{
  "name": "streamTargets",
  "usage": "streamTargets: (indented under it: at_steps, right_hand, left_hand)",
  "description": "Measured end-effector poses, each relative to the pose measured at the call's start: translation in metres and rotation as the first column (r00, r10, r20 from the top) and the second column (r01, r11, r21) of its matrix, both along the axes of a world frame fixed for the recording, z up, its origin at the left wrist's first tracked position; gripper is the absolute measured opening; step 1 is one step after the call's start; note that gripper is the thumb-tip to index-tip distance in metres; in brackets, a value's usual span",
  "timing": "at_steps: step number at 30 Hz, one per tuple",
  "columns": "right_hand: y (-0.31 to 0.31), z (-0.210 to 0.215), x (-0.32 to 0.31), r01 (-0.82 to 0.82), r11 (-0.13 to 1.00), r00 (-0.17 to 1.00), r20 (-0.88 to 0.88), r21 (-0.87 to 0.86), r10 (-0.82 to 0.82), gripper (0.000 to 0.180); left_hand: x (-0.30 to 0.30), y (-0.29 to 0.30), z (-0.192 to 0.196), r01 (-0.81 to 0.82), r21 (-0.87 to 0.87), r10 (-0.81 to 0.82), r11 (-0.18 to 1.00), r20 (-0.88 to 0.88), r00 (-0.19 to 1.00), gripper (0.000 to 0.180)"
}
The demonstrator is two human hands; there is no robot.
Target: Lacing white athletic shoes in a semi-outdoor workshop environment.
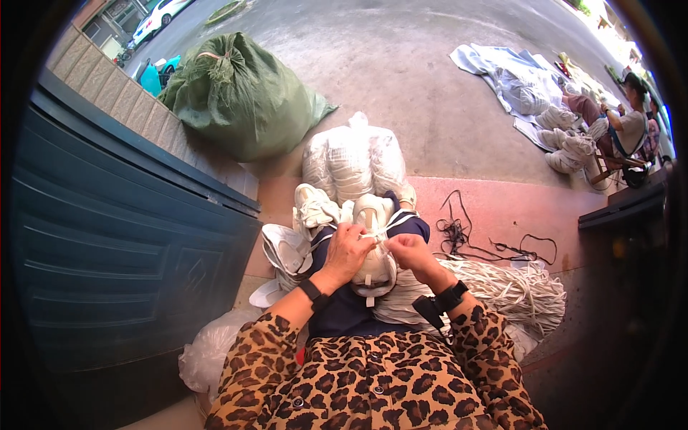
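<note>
A cream-white sneaker rests on my lap between my knees, its heel toward me. White shoelaces cross over its tongue and trail out to both sides. On the shoe's left side, my left hand is closed with its fingertips pinching a lace near the eyelets. My right hand is closed just right of the opening, thumb and finger drawn together on a lace. The exact lace ends inside the fingers are hidden. Beyond the left knee sits another pale sneaker.
More white shoe parts are stacked left of my legs. A thick bundle of white laces lies right, below tangled black cords. Ahead stand a clear plastic bag of white shoes and a large green sack. People sit far right.
</note>
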State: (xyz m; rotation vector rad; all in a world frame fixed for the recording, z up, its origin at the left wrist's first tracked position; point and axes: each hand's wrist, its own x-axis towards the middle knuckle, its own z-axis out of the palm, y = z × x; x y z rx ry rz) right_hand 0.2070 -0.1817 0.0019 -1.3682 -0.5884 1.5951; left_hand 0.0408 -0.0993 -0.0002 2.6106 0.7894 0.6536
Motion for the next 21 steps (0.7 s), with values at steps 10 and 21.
streamTargets:
  at_steps: [10,21]
  right_hand:
    - [0.005,-0.005,0.000,0.241,0.970,0.621,-0.770,0.009,-0.147,0.023]
    - [0.014,0.007,-0.028,0.248,0.960,0.915,-0.356,0.130,-0.188,0.023]
  left_hand:
    - [0.025,-0.024,0.046,-0.046,-0.809,0.360,0.587,0.210,0.909,0.014]
    - [0.008,-0.025,0.034,-0.110,-0.815,0.467,0.568,0.210,0.859,0.019]
